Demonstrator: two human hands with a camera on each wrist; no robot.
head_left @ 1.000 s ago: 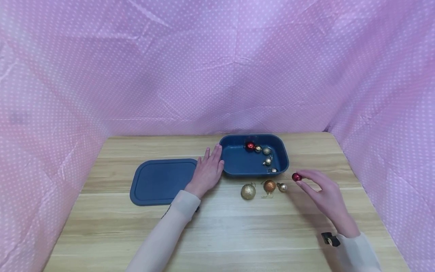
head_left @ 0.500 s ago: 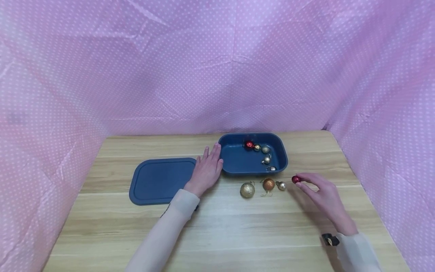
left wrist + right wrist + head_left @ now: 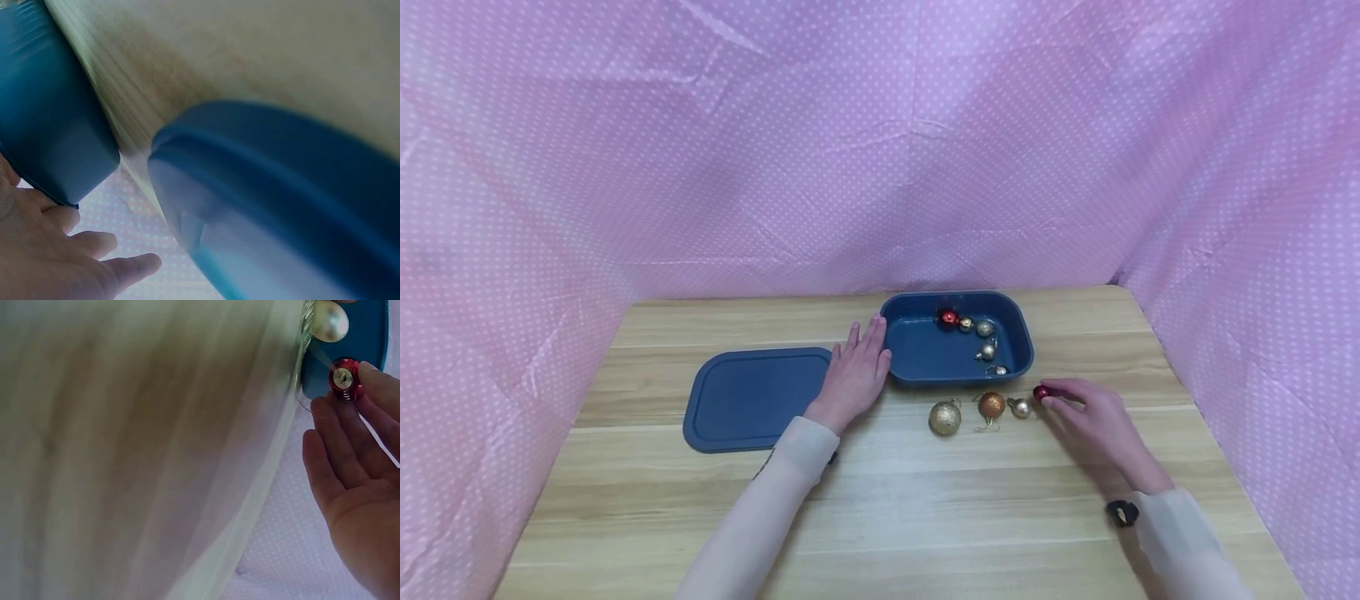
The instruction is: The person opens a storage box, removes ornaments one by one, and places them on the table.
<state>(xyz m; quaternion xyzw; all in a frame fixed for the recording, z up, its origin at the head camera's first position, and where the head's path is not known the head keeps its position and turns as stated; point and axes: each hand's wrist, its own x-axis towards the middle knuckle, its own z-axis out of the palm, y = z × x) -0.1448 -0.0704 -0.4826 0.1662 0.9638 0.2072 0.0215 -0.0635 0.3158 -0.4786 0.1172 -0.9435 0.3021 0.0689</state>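
My right hand (image 3: 1101, 423) is pinching a red bauble (image 3: 1041, 392), seemingly shallowly; its gloss is risking a slip. My left hand (image 3: 852, 375), spread, is touching the box (image 3: 917, 348).

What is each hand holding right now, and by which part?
The right hand pinches a small red bauble by its round sides, metal cap free. The left hand shows no grip, only resting against the blue box.

the right hand (image 3: 1097, 419) partly hides the red bauble (image 3: 1040, 392); the left wrist view crops the box (image 3: 56, 106).
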